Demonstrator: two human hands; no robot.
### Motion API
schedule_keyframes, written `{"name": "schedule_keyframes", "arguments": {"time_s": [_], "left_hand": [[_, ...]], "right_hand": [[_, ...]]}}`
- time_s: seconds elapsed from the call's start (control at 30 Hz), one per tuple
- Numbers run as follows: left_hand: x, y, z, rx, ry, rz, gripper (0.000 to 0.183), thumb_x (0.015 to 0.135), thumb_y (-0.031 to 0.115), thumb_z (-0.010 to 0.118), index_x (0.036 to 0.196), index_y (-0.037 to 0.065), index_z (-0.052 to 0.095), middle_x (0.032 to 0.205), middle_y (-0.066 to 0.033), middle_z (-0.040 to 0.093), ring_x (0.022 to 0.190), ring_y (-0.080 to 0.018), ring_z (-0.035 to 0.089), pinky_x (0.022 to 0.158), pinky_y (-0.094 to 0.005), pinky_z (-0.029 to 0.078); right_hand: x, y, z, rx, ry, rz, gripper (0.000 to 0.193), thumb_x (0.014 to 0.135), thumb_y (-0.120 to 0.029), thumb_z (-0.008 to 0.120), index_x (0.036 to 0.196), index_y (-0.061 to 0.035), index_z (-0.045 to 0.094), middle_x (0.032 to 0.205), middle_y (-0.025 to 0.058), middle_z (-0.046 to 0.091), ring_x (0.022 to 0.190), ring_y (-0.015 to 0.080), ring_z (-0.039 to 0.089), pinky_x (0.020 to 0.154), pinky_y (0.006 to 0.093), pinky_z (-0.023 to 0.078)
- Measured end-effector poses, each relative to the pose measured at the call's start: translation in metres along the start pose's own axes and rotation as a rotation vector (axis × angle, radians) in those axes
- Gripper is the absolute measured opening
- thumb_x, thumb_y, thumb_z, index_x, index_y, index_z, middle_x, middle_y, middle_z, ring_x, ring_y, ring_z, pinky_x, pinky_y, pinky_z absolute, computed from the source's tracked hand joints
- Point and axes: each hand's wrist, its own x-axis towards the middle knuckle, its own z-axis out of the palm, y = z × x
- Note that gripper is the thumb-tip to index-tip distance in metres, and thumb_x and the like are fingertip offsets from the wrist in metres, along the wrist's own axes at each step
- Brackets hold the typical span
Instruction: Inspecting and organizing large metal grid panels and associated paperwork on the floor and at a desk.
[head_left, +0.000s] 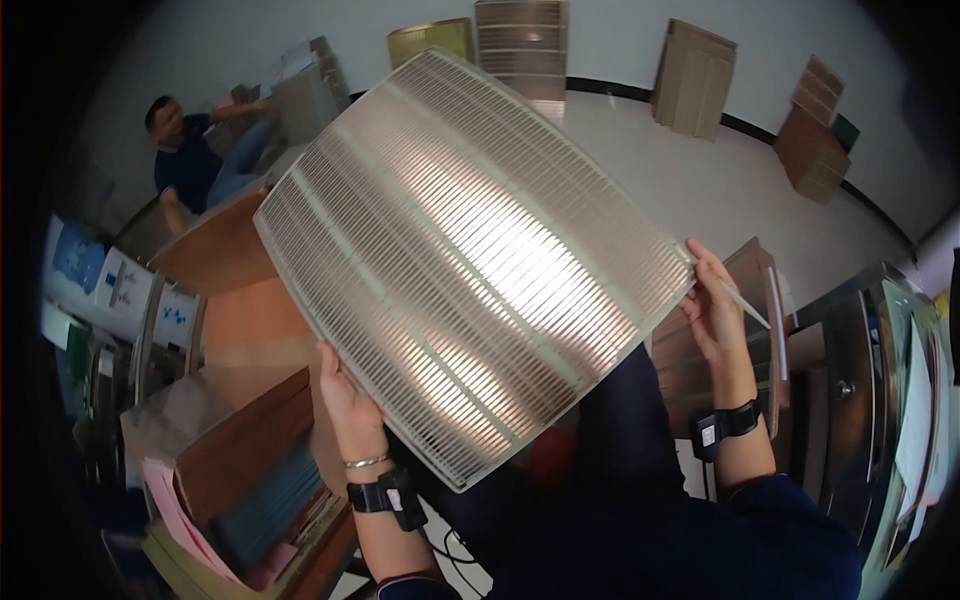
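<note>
Slatted panel (pixel 470 270): clamped at opposite sides in left grip (pixel 350 405) and right grip (pixel 714 302); likely to flex or slip if twisted unevenly, given only edge holds.

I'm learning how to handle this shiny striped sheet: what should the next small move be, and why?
Probably tilt the striped sheet slightly: bright glare washes out stripes around its middle, while the left hand supports one edge and the right hand a corner.
</note>
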Motion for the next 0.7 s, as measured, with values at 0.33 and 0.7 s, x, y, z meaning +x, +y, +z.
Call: {"name": "schedule_keyframes", "arguments": {"time_s": [0.33,0.7], "left_hand": [[-0.004,-0.003,0.034,-0.074,0.064,-0.045,0.042,0.096,0.038,0.038,0.114,0.003,0.052,0.111,-0.0116,0.058,0.099,-0.0256,0.057,0.086,-0.0378,0.049],[-0.007,-0.005,0.047,0.026,-0.005,-0.02,0.047,0.098,0.037,0.032,0.124,0.0,0.044,0.119,-0.0117,0.053,0.105,-0.0211,0.055,0.088,-0.0328,0.047]], "right_hand": [[0.011,0.02,-0.03,-0.079,0.039,0.055,0.037,0.093,-0.011,0.045,0.128,0.0022,0.042,0.108,0.011,0.058,0.092,0.0133,0.059,0.081,0.0246,0.053],[0.012,0.034,-0.05,-0.102,0.068,0.123,0.039,0.093,-0.012,0.045,0.129,0.0006,0.042,0.112,0.0094,0.056,0.098,0.0145,0.057,0.088,0.0273,0.047]]}}
